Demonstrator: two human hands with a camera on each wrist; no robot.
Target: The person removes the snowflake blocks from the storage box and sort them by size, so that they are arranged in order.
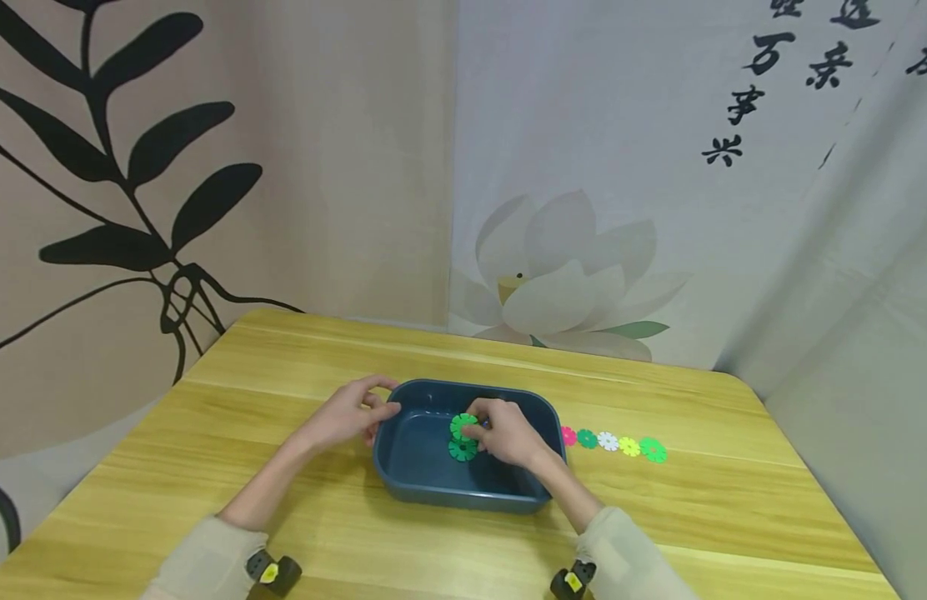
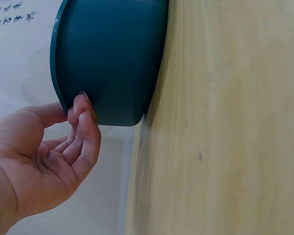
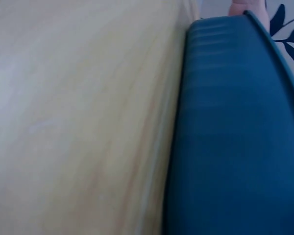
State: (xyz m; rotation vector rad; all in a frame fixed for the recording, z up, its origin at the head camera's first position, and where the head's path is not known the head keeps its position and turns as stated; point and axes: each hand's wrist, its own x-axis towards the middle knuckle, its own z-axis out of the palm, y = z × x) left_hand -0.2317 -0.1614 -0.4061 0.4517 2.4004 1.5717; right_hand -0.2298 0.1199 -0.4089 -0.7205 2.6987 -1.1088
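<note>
A dark blue rectangular basin (image 1: 471, 500) stands on the wooden table. My left hand (image 1: 354, 410) holds its left end; in the left wrist view the thumb lies over the rim and curled fingers meet the outer wall (image 2: 112, 63). Inside the basin, my right hand (image 1: 508, 433) pinches a bright green notched plastic disc (image 1: 461, 426) between thumb and fingers. Just below that disc shows a darker green notched disc (image 1: 462, 452). A small blue bit peeks out by the right fingers. In the right wrist view the basin's side wall (image 3: 230, 127) hides the right hand.
Right of the basin, a row of notched discs lies on the table (image 1: 734, 500): pink (image 1: 568, 436), dark green (image 1: 587, 438), white (image 1: 608, 441), yellow (image 1: 629, 447) and bright green (image 1: 653, 450). A printed curtain (image 1: 358, 167) hangs behind the table's far edge.
</note>
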